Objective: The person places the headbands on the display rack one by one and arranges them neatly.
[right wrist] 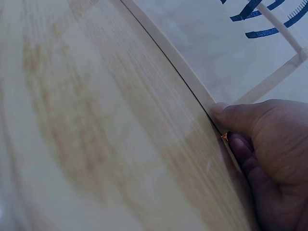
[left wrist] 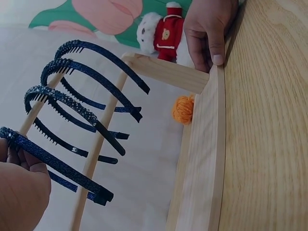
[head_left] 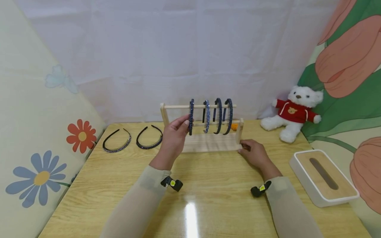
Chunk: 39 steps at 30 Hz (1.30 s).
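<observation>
A dark blue, toothed headband [head_left: 191, 112] hangs over the top rod of a wooden rack [head_left: 208, 144], at the left of the row. My left hand [head_left: 175, 135] pinches this headband between thumb and fingers along its near side. Farther right on the same rod hang a sparkly silver-blue headband [head_left: 207, 117] and two dark ones [head_left: 219, 115]. At the rack's right end, my right hand [head_left: 255, 154] grips the corner of the base, its thumb [right wrist: 236, 115] pressed against the front edge. The fingers curl around the end of the base in the right wrist view.
Two more headbands, one [head_left: 117, 150] at the far left and another [head_left: 148, 146] nearer the rack, lie on the wooden table [head_left: 214, 185]. An orange yarn-like ball [left wrist: 183, 109] sits behind the base. Rightward are a white teddy bear [head_left: 296, 110] and a tissue box [head_left: 324, 175].
</observation>
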Motion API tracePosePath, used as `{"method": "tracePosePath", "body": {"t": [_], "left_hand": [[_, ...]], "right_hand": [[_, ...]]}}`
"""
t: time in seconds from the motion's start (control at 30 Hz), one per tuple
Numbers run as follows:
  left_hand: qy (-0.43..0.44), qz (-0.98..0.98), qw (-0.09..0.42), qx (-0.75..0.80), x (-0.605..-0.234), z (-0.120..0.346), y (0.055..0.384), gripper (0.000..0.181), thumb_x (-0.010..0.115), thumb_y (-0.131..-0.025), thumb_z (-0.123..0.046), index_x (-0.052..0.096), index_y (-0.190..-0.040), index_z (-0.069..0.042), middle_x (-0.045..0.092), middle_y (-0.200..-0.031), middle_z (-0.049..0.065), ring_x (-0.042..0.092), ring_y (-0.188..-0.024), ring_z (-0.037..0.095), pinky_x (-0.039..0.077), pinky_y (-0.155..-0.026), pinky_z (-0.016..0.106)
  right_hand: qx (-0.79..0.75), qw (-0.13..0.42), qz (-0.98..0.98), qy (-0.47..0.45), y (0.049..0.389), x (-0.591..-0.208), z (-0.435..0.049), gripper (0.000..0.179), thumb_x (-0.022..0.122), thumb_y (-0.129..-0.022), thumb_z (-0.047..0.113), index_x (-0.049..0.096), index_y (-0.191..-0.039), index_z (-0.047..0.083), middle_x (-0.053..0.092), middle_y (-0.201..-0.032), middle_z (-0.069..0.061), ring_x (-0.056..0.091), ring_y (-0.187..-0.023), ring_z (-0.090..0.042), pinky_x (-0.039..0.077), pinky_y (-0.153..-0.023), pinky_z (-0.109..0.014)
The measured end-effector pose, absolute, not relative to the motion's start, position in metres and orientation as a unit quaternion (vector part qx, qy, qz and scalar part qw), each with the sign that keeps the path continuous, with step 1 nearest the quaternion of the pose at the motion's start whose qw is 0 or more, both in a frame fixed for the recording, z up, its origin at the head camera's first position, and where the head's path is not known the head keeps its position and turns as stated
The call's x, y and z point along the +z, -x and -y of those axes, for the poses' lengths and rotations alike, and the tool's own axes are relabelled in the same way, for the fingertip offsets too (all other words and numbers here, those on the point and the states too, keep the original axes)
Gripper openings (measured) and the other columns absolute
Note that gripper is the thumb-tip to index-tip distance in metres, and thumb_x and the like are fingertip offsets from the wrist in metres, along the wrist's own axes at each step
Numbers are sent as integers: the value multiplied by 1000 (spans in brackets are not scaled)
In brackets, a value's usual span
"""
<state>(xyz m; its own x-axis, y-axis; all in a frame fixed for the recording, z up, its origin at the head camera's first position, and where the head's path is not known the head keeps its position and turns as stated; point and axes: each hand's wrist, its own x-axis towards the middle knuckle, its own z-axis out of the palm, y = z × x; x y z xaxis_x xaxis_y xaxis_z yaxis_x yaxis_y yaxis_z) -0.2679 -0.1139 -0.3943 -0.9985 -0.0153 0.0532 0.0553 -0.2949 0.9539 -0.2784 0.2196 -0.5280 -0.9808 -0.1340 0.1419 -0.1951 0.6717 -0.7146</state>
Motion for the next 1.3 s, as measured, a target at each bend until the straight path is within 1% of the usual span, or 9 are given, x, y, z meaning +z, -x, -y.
{"method": "tracePosePath", "body": {"t": [0.17, 0.23, 0.4, 0.67, 1.07, 1.3], "left_hand": [[21, 589, 21, -807, -395, 114, 268, 36, 56, -113, -1, 63, -147, 5, 76, -126, 9, 74, -110, 12, 57, -113, 30], [24, 591, 19, -806, -395, 114, 268, 36, 55, -113, -2, 62, -148, 5, 77, -124, 5, 73, -111, 12, 56, -114, 30], [28, 585, 17, -810, -394, 114, 267, 37, 55, -113, -1, 61, -149, 6, 76, -121, 2, 73, -112, 11, 55, -116, 30], [30, 585, 21, -810, -394, 110, 268, 36, 55, -113, 1, 60, -148, 9, 77, -114, -3, 74, -106, 11, 56, -114, 31], [33, 578, 23, -815, -395, 108, 270, 36, 55, -112, 2, 60, -147, 10, 77, -112, -4, 74, -105, 10, 57, -112, 29], [36, 578, 25, -815, -396, 109, 270, 37, 54, -113, 1, 59, -148, 10, 77, -111, -6, 73, -105, 9, 58, -108, 26]], "right_hand": [[396, 40, 913, -92, 278, -527, -219, 44, 77, -103, 16, 69, -142, -1, 71, -136, -25, 69, -125, -42, 55, -111, -60], [397, 41, 912, -92, 277, -527, -219, 44, 78, -102, 16, 69, -142, -2, 71, -136, -25, 69, -124, -42, 55, -111, -60], [395, 43, 913, -93, 277, -526, -219, 44, 78, -102, 15, 69, -142, -2, 71, -135, -25, 70, -123, -42, 55, -110, -59], [395, 42, 913, -94, 277, -527, -220, 44, 78, -103, 15, 69, -142, -2, 71, -136, -25, 69, -124, -42, 55, -111, -59], [398, 45, 911, -94, 277, -526, -219, 44, 78, -102, 15, 69, -142, -2, 71, -136, -25, 69, -125, -43, 55, -111, -59], [400, 42, 911, -94, 277, -526, -219, 45, 78, -102, 14, 69, -143, -2, 71, -136, -26, 69, -125, -43, 55, -111, -59]]}}
